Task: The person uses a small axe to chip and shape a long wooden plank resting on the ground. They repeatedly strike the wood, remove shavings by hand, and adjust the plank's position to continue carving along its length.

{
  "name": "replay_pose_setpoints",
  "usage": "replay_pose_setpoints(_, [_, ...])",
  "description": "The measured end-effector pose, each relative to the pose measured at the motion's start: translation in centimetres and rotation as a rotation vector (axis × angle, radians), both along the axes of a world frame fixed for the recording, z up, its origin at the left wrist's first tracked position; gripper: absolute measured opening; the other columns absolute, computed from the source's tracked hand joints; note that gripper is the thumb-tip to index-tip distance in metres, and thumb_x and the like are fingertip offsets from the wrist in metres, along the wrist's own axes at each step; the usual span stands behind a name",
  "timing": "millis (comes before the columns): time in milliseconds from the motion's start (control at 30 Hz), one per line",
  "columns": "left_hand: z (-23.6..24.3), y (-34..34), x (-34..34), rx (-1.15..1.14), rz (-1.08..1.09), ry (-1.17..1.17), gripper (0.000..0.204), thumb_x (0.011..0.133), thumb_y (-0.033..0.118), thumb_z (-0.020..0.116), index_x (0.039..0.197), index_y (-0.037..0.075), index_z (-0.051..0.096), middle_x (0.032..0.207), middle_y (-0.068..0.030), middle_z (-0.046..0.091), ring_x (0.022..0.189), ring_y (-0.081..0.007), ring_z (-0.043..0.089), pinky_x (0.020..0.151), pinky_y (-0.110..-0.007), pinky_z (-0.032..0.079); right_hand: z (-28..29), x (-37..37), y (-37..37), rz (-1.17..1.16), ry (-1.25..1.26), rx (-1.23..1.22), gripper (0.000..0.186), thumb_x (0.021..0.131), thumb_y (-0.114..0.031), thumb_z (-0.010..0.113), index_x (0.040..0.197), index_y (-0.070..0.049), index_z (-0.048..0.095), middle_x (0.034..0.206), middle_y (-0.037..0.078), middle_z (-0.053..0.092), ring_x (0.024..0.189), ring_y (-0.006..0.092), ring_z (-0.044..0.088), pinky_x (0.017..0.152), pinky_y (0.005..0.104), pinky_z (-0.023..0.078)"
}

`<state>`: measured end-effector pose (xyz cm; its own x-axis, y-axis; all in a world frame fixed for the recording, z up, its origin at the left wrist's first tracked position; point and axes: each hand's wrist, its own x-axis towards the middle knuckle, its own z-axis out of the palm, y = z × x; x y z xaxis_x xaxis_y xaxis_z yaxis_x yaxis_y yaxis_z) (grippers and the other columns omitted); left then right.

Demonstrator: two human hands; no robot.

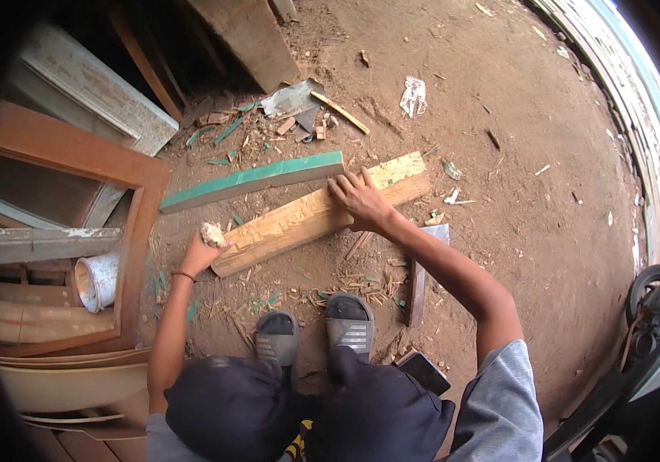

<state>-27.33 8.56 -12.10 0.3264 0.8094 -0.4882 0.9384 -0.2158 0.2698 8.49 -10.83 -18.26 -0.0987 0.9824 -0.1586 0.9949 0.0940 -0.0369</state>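
A long wooden beam (283, 223) lies slantwise on the ground before my feet, its yellowish upper face rough and chipped. My right hand (364, 204) grips across it right of the middle, fingers over the far edge and thumb on the near side. At the beam's left end, my left hand (203, 252) is closed around something with a pale, frayed top (213, 234); its lower part is hidden in the fist. Just beyond the beam rests a second timber (256, 182) with a green painted face.
Wood chips (372, 291) litter the dirt floor. A brown wooden frame (139, 246) and a white bucket (97, 282) stand left. Near my right knee are a dark phone-like slab (424, 373) and a dark wooden piece (417, 296). A wheeled machine (649, 316) stands right.
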Motion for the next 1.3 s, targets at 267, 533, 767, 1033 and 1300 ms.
replay_pose_setpoints(267, [-0.8,-3.0,1.8,-0.078,-0.126,-0.22,0.051,0.075,0.035,0.084,0.111,0.002,0.069,0.11,-0.0136,0.07,0.102,-0.0262,0.068,0.092,-0.039,0.052,2.0,4.7,-3.3,0.044,-0.027,-0.085,0.115,0.063,-0.061,0.083,0.147,-0.003,0.031,0.14,0.011,0.045,0.132,0.0254,0.042,0.114,0.054,0.032])
replay_pose_setpoints(533, [-2.3,-7.3,7.3,0.142,-0.145,-0.45,0.039,0.082,0.031,0.078,0.11,0.004,0.071,0.105,-0.0133,0.072,0.097,-0.0236,0.069,0.086,-0.036,0.053,1.7,10.0,-10.4,-0.34,0.171,-0.092,0.114,0.061,-0.049,0.087,0.15,-0.005,0.03,0.151,0.016,0.036,0.141,0.0322,0.033,0.12,0.0485,0.024])
replay_pose_setpoints(767, [-1.7,-4.2,9.3,0.138,-0.123,-0.503,0.037,0.079,0.02,0.079,0.111,0.004,0.07,0.105,-0.0139,0.072,0.096,-0.0248,0.07,0.084,-0.035,0.053,6.4,4.5,-16.1,-1.174,0.567,0.333,0.066,0.08,-0.029,0.08,0.13,0.001,0.049,0.128,0.02,0.053,0.12,0.0333,0.052,0.102,0.0453,0.045])
replay_pose_setpoints(1033, [-2.4,-0.1,10.0,0.022,-0.501,-0.41,0.043,0.07,0.01,0.079,0.111,0.001,0.068,0.103,-0.0189,0.071,0.097,-0.0302,0.069,0.084,-0.038,0.052,-1.0,-6.9,-20.8,-1.35,0.468,0.16,0.058,0.073,-0.026,0.084,0.114,0.005,0.057,0.11,0.026,0.061,0.102,0.0395,0.06,0.088,0.0454,0.049])
replay_pose_setpoints(1300, [-3.3,1.1,10.5,-0.118,-0.444,-0.316,0.061,0.065,0.035,0.091,0.101,-0.006,0.065,0.095,-0.0196,0.071,0.088,-0.0308,0.069,0.083,-0.039,0.054,0.0,-5.2,-19.7,-1.283,0.339,-0.04,0.048,0.073,-0.03,0.076,0.099,0.007,0.061,0.09,0.025,0.067,0.085,0.0391,0.065,0.078,0.0448,0.052])
